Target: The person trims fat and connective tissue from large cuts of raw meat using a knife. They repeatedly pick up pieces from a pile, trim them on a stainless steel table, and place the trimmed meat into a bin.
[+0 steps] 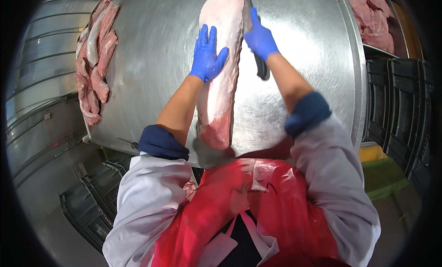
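A long pork loin [216,97], pale with fat on top and redder at its near end, lies lengthwise on the metal table [156,51]. Flat on its upper left part rests my left hand [208,57], in a blue glove, fingers stretched and thumb spread. My right hand [261,40], gloved in blue too, is closed around the black handle of a knife [262,69]. The blade points away from me along the loin's right edge at the far end; whether it touches the meat I cannot tell. Some of the handle is hidden by my fingers.
Several strips of meat [99,55] lie along the table's left edge. More meat [372,21] fills a tray at the far right. Black plastic crates [396,106] stand right of the table, others [92,198] at lower left. A thin dark tool [129,142] lies at the near left edge.
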### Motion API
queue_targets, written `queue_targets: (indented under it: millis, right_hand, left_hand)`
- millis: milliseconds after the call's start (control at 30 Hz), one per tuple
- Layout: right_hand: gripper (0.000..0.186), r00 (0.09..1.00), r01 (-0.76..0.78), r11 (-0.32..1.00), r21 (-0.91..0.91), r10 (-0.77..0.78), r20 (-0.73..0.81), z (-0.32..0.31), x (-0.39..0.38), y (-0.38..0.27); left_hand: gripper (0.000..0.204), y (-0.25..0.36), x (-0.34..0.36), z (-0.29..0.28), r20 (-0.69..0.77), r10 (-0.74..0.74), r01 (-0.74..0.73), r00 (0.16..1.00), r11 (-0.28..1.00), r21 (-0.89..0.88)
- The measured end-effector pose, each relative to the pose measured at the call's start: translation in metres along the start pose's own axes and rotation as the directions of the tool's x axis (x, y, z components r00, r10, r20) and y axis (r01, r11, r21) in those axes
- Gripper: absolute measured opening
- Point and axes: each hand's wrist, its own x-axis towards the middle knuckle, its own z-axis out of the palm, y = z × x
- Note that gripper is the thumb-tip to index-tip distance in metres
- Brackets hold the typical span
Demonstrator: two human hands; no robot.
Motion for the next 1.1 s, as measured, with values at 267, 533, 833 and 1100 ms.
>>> queue_targets:
  millis: [267,533,833,1100]
  right_hand:
    - [0.079,0.967,-0.161,0.987,-0.025,0.163,0.196,-0.027,0.052,-0.038]
    - [0.084,0.996,0.016,0.989,-0.149,-0.003,0.088,0.014,-0.035,0.005]
    - [0.087,0.982,-0.020,0.995,-0.102,0.039,0.186,0.024,-0.059,0.003]
    - [0.089,0.908,-0.135,0.987,-0.091,0.159,0.388,-0.003,-0.030,-0.037]
  left_hand:
    - [0.087,-0.003,0.005,0.000,0.031,0.035,-0.033,0.999,0.998,-0.061]
    - [0.090,-0.013,0.000,0.003,0.025,0.023,-0.021,0.999,0.999,-0.041]
    - [0.086,-0.019,0.004,0.011,-0.024,-0.006,0.005,1.000,1.000,-0.031]
    - [0.084,-0.023,0.017,0.014,-0.038,-0.027,0.026,0.999,1.000,-0.011]
